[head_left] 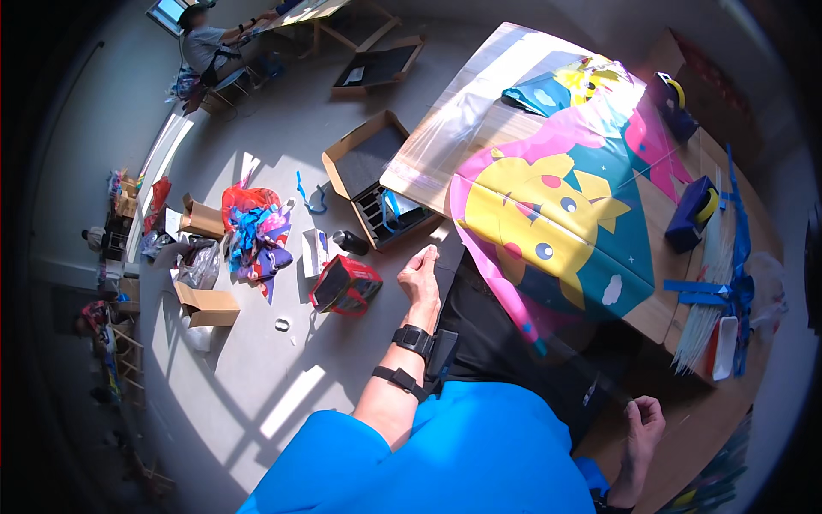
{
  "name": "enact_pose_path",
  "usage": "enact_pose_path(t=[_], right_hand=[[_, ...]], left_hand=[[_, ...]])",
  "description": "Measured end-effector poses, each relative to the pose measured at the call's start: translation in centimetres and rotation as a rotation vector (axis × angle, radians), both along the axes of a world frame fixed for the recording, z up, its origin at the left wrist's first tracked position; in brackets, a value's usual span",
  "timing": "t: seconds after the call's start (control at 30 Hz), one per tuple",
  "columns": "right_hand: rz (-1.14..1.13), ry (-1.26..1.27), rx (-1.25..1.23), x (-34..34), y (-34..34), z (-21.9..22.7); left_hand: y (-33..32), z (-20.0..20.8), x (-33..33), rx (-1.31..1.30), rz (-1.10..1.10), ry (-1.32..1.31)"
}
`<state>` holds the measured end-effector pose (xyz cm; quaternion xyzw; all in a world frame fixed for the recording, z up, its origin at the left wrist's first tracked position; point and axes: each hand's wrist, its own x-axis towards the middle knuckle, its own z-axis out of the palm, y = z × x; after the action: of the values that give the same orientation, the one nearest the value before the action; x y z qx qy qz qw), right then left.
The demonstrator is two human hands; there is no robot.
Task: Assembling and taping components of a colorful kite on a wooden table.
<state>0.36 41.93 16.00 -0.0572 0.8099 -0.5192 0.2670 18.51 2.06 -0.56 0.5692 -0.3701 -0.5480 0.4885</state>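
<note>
A thin sheet (535,218), printed with a yellow cartoon character on teal and pink, lies on the wooden table and hangs over its near edge towards my lap. My left hand (419,276) is raised left of the sheet, thumb and fingers pinched together. Whatever it holds is too small to make out. Low on the right, by the table's near side, my right hand (646,421) is also closed in a pinch. A faint, blurred streak runs from near the sheet's pink lower tip (529,330) towards it; I cannot tell what it is.
Two blue tape dispensers (692,214), a bundle of thin white sticks (700,321) and blue strips (698,288) lie on the table's right. Left, on the floor, are an open carton (347,171), a red-and-black bag (345,285) and colourful fabric (259,236). A person (205,47) sits far left.
</note>
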Motion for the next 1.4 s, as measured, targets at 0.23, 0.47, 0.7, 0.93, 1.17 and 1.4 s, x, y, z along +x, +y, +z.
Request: enact_pose_path(t=[0.23, 0.47, 0.7, 0.93, 1.17, 1.4], right_hand=[[0.041, 0.092, 0.071, -1.0, 1.6, 1.8], [-0.002, 0.037, -0.034, -4.4, 2.6, -1.2], [-0.169, -0.103, -0.081, -9.9, 1.7, -4.9], [-0.094, -0.032, -0.104, -13.2, -0.8, -5.4], [-0.173, -0.108, -0.153, -17.9, -4.7, -6.6], [-0.177, 0.026, 0.087, -22.0, -7.4, -10.9]], left_hand=[[3.5, -1.3, 3.8, 0.425, -0.261, 0.092], [2.9, 1.5, 4.4, 0.55, -0.374, 0.535], [0.3, 6.3, 3.4, 0.286, -0.636, 0.455], [-2.1, 7.1, 0.4, 0.125, -0.497, 0.193], [-8.0, 5.5, -4.8, -0.078, -0.559, -0.058], [-11.9, 2.8, -10.2, -0.045, -0.613, -0.096]])
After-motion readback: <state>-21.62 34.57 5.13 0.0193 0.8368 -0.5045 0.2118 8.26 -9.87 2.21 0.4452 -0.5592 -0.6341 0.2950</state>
